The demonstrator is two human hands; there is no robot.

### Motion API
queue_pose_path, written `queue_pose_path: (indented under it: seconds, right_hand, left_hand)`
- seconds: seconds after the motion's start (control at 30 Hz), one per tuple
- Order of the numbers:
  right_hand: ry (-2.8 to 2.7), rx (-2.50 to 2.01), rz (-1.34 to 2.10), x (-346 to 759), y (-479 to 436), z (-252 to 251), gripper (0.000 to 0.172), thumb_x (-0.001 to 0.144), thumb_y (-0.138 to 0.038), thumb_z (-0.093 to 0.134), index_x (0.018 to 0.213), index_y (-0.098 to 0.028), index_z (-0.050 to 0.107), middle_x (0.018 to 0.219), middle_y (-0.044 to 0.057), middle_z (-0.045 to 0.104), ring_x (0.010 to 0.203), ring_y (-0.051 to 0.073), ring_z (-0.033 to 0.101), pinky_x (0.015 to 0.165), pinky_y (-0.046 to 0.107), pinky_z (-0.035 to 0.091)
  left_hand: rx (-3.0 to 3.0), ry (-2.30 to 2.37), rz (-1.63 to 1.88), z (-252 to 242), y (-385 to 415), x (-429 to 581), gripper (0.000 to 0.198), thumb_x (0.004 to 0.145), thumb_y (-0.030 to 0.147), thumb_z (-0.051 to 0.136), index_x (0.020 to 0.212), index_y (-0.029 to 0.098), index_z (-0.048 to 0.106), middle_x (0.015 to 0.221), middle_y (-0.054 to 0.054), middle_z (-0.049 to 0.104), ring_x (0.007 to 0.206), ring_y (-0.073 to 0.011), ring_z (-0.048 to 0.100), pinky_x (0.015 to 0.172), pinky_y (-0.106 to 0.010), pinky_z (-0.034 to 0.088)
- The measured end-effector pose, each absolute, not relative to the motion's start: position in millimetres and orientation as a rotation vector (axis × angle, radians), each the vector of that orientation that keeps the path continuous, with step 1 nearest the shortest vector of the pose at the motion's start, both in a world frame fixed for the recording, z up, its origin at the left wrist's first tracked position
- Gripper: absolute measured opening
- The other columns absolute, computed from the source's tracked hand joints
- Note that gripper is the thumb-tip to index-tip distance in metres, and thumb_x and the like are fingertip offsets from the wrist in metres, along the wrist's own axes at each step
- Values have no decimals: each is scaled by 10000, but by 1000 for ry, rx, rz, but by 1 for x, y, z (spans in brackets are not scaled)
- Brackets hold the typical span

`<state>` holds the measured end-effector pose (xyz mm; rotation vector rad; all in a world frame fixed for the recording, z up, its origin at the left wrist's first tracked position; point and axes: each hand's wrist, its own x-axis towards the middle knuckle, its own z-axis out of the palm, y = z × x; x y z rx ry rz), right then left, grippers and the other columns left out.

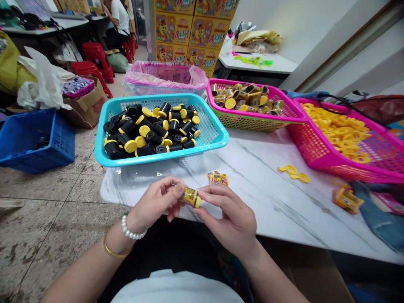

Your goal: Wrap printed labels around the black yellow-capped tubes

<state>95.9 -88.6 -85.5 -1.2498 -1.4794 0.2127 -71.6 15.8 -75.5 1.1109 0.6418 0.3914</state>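
Between my two hands, over the table's front edge, is a small cylindrical container [190,197] with a printed yellow label and a yellow cap at its right end. My left hand [162,198] pinches its left end between thumb and fingers. The fingertips of my right hand [232,214] close on the capped end. Just beyond them lies a small stack of printed labels [218,178]. Behind that stands a turquoise basket [214,136] holding many black containers [154,138] with yellow caps, without printed labels.
A pink basket [252,120] holds labelled containers. Yellow ring-shaped parts [339,130] fill another pink basket [325,153] on the right; two more [294,174] lie on the marbled table [252,168]. Labels [347,200] lie at right. A blue crate [38,145] stands on the floor. Cartons [189,31] are stacked behind.
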Motion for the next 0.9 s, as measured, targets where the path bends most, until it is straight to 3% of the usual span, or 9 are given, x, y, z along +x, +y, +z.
queue_pose_path:
  seconds: [0.07, 0.17, 0.27, 0.37, 0.47, 0.57, 0.73, 0.9]
  right_hand:
    - [-1429, -1269, 245, 95, -85, -85, 341, 736, -55, 800, 1019, -239, 758, 954, 51, 769, 847, 187, 742, 789, 321, 630]
    - [-1086, -1345, 629, 91, -77, -87, 198, 725, -213, 847, 906, -201, 768, 827, 46, 786, 681, 185, 743, 650, 304, 643]
    - [-810, -1377, 947, 88, -73, -89, 241, 727, -362, 854, 823, -164, 754, 714, 48, 773, 564, 176, 717, 576, 299, 634]
    - [-842, -1344, 1027, 90, -74, -88, 278, 792, -418, 801, 882, -159, 756, 720, 46, 759, 586, 162, 713, 609, 295, 634]
    - [-998, -1261, 1026, 97, -77, -84, 331, 848, -364, 764, 1153, -236, 738, 1020, 61, 750, 754, 155, 740, 723, 301, 639]
    - [-1153, -1185, 1091, 103, -76, -79, 317, 870, -294, 751, 1186, -312, 741, 1215, 62, 674, 810, 149, 739, 767, 315, 641]
    - [-1172, -1079, 1157, 101, -73, -76, 275, 867, -272, 756, 1137, -324, 761, 1107, 45, 641, 669, 125, 708, 642, 302, 635]
    - [-1316, -1131, 939, 100, -71, -83, 174, 809, -306, 816, 983, -293, 815, 917, 43, 645, 818, 162, 660, 674, 281, 574]
  left_hand:
    - [1144, 639, 429, -74, 15, -70, 395, 842, 521, 703, 909, 140, 624, 626, 33, 552, 487, -70, 474, 438, -181, 397]
    - [1230, 639, 592, -68, 13, -64, 277, 815, 379, 760, 925, 143, 666, 740, 2, 621, 626, -93, 554, 590, -205, 468]
    - [1277, 581, 645, -67, 13, -62, 252, 803, 309, 766, 982, 148, 691, 898, -42, 684, 808, -139, 631, 764, -248, 513]
    - [1204, 596, 526, -72, 17, -65, 340, 777, 375, 792, 994, 149, 661, 767, -9, 654, 641, -105, 597, 606, -212, 483]
    - [1073, 668, 421, -77, 21, -68, 422, 812, 527, 729, 975, 164, 588, 586, 50, 572, 421, -57, 461, 403, -158, 324]
    - [1038, 630, 353, -79, 22, -68, 469, 833, 620, 659, 937, 178, 542, 539, 50, 584, 341, -47, 421, 331, -137, 265]
    - [928, 498, 297, -82, 19, -70, 528, 805, 679, 655, 925, 180, 529, 540, 33, 619, 310, -55, 463, 291, -122, 280]
    - [869, 454, 263, -85, 18, -73, 587, 752, 736, 666, 796, 164, 541, 491, 13, 620, 277, -71, 472, 255, -134, 299]
